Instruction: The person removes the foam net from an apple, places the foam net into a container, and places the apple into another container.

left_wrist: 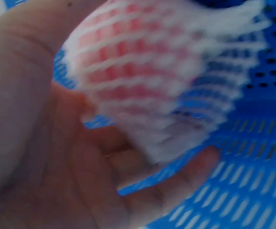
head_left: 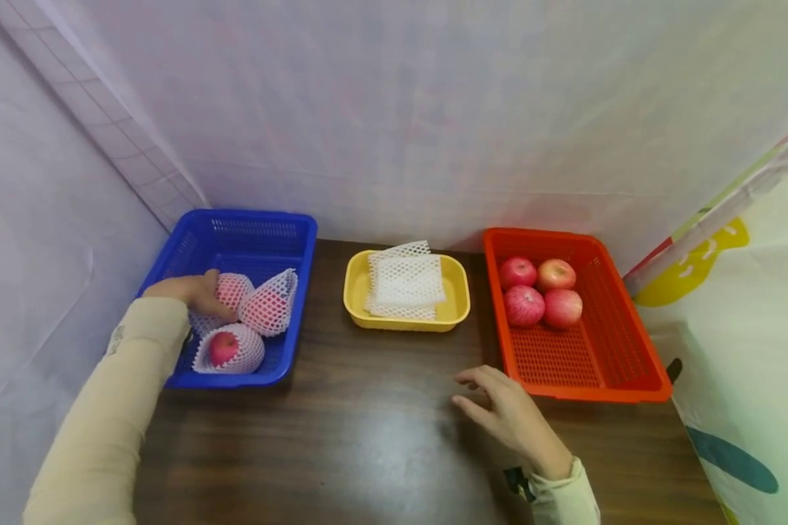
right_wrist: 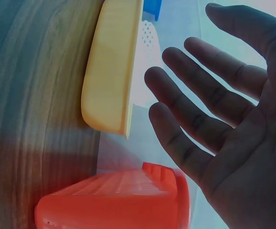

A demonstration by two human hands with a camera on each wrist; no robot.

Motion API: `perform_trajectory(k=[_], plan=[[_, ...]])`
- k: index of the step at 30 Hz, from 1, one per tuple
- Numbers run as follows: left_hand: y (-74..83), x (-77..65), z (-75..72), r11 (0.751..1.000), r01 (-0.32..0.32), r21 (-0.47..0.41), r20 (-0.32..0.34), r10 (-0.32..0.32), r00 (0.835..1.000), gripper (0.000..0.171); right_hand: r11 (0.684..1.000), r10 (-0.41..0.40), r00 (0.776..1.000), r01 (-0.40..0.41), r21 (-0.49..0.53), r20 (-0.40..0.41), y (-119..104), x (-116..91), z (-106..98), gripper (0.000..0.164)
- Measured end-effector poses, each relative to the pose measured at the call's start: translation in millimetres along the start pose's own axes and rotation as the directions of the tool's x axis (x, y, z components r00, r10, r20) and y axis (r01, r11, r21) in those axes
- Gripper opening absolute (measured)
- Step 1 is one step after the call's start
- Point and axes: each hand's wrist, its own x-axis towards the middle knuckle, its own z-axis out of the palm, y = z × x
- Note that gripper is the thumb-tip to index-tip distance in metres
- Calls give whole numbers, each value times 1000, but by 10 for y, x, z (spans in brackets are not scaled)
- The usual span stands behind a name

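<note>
My left hand (head_left: pixel 193 292) is inside the blue basket (head_left: pixel 305 292), its thumb and fingers around an apple in a white foam net (left_wrist: pixel 133 62). In the left wrist view the net's loose end points away from the palm, and part of the apple is hidden by the hand. Beside the hand lie more netted apples, one with its red skin (head_left: pixel 224 349) showing through the net's opening. My right hand (head_left: pixel 508 419) hovers over the table near the red basket (head_left: pixel 512 357), fingers spread and gently bent, holding nothing.
A yellow tray (head_left: pixel 351 295) holds several flat white foam nets (head_left: pixel 408 281) at the table's back middle. Bare apples (head_left: pixel 524 305) sit in the red basket on the right. White cloth (head_left: pixel 394 124) hangs behind and along the left side of the wooden table (head_left: pixel 354 423).
</note>
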Motion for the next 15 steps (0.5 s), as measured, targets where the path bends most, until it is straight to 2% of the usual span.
perform_trajectory(k=[6,9,15], plan=[[-79,122,98,999,-31,-22,-126,28,992,113,999,16,1000,-16,36,10,7,-14,41,28],[-92,156,117,1000,-21,-13,-170,18,985,112,999,27,1000,-27,46,14,11,-23,60,28],[-61,78,60,1000,11,9,-257,-8,966,117,998,37,999,-38,46,14,18,-29,48,29]])
